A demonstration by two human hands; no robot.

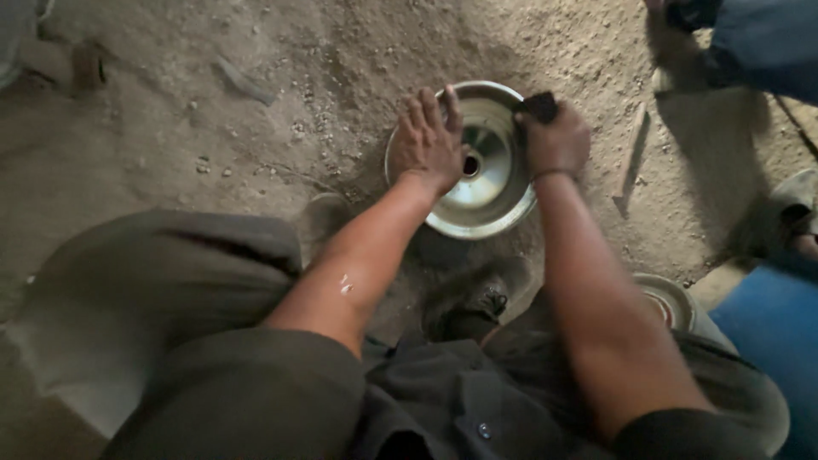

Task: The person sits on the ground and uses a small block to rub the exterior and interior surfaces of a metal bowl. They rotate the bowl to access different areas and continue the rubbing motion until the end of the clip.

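A shiny round metal dish [487, 183] with a hole in its middle lies on the sandy ground in front of me. My left hand [429, 140] rests flat on the dish's left rim, fingers spread. My right hand [555, 140] is closed around a small dark block [540, 106] and presses it against the dish's right rim. My knees and dark trousers fill the bottom of the view, and my shoe [473, 298] sits just below the dish.
A second round metal piece [667, 298] lies by my right knee. A thin wooden stick [631, 160] lies on the dirt right of the dish. Another person's blue-clad legs [771, 328] and sandalled foot [792, 213] are at the right edge.
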